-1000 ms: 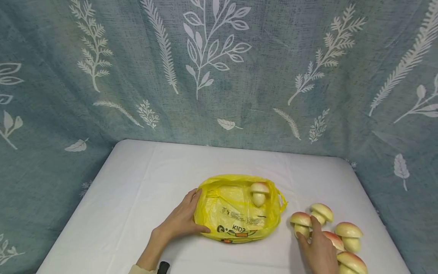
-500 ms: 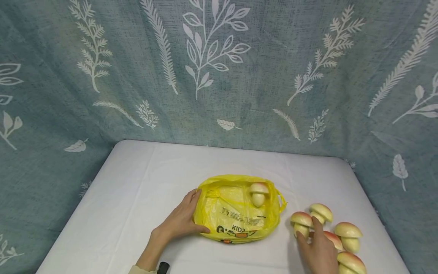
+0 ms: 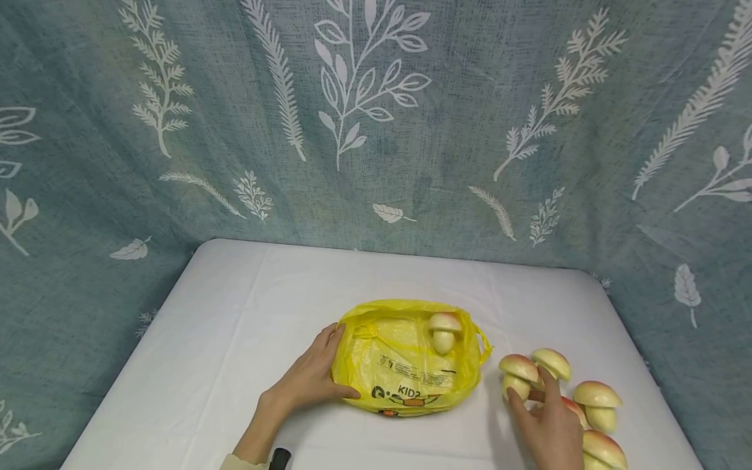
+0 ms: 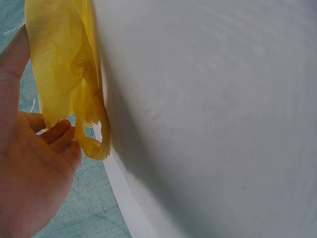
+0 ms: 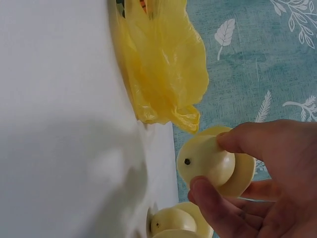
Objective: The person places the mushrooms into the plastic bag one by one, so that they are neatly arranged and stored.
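Note:
A yellow plastic bag (image 3: 405, 405) stands with its mouth spread wide on the white table, and one toy mushroom (image 3: 444, 331) with a reddish cap lies inside. My left hand (image 3: 314, 372) grips the bag's left side, thumb toward the front and fingers toward the back; its fingers (image 4: 62, 134) curl at the yellow plastic in the left wrist view. To the right of the bag, my right hand (image 3: 546, 418) pinches another toy mushroom (image 5: 208, 158) by its pale stem between thumb and fingers. In the right wrist view this mushroom is clear of the tabletop.
Around my right hand lie several more mushrooms: one behind (image 3: 551, 363), one to the right (image 3: 598, 405), one nearer the front (image 3: 602, 450) and one partly hidden by the hand. A patterned blue-green curtain (image 3: 376, 130) hangs behind and beside the table (image 3: 282, 287).
The mushroom in my right hand has risen slightly and tilted, moving a little away from me. My left hand and the bag have stayed put.

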`<state>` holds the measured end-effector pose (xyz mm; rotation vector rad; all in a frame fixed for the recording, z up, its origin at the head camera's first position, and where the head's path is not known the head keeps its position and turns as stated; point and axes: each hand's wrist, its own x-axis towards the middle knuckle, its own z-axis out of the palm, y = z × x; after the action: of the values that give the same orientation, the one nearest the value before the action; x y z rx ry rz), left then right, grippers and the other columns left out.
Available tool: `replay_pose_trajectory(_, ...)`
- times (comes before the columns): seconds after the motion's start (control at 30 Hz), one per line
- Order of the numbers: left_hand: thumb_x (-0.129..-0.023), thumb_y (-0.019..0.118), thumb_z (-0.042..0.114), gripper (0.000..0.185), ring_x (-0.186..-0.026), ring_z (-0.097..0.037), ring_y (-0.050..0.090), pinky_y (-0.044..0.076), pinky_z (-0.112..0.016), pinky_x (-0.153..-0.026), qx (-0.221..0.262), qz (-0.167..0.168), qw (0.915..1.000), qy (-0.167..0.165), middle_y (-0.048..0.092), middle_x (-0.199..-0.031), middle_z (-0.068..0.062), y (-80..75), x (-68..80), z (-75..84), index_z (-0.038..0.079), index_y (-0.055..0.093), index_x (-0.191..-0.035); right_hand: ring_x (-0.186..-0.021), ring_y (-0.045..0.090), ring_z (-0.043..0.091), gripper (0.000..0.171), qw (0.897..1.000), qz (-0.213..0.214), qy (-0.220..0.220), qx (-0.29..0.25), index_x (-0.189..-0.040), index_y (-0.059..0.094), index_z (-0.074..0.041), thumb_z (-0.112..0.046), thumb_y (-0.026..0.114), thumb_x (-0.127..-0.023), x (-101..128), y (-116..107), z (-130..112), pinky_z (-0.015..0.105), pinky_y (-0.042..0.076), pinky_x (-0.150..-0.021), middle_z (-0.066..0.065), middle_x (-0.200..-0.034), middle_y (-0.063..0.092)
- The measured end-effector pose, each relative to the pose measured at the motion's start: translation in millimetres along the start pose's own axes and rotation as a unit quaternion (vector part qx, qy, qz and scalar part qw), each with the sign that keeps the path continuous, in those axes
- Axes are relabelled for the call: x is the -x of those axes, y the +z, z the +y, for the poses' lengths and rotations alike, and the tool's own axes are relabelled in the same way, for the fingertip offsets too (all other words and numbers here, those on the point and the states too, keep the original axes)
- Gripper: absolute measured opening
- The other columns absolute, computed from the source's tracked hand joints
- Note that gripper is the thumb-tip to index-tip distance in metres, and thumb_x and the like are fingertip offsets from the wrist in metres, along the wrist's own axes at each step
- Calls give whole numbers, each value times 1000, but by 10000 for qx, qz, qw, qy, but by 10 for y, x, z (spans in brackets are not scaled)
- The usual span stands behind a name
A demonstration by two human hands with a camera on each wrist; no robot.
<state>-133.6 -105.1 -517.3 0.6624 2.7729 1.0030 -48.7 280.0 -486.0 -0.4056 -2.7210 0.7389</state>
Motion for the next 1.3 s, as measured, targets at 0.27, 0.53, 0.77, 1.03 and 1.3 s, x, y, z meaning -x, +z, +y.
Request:
replay_pose_trajectory(0.27,-66,86,59,128,-143,-31,29,36,-49,-109,-56,60,9999,57,23,-159,-16,-4,-18,-11,3,16,-158,-56,63,13,67,9991,347,-188,-147,-142,47,-5,-31,75,-87,-6,-7,-103,44,49,-61,15,-90,73)
replay_pose_trajectory(0.53,-67,85,59,128,-144,-30,27,35,-48,-110,-43,1,10000,15,22,-159,-15,-6,-19,-8,4,15,-159,-58,64,14,65,9989,313,-199,-270,-141,49,-6,-33,76,-87,5,-33,-226,32,50,-56,16,-92,73)
replay_pose_trajectory(0.77,-67,84,60,127,-144,-31,26,34,-49,-111,3,-23,10000,-6,21,-160,-16,5,-16,-16,4,15,-159,-60,62,10,66,9983,220,-295,-457,-143,49,-10,-33,77,-87,18,-31,-321,26,52,-57,13,-95,73)
replay_pose_trajectory(1.03,-66,84,62,128,-144,-30,27,34,-48,-111,0,13,10000,39,22,-159,-15,14,-7,-14,5,16,-159,-62,62,10,66,9966,37,-396,-728,-144,50,-12,-33,77,-88,6,28,-451,23,53,-57,10,-97,73)
replay_pose_trajectory(1.3,-66,84,62,128,-144,-32,27,34,-50,-111,27,-19,10000,33,22,-159,-16,16,-2,-7,5,16,-159,-60,59,4,65,9920,-61,-913,-865,-144,50,-16,-31,77,-87,13,135,-590,24,52,-56,6,-95,72)
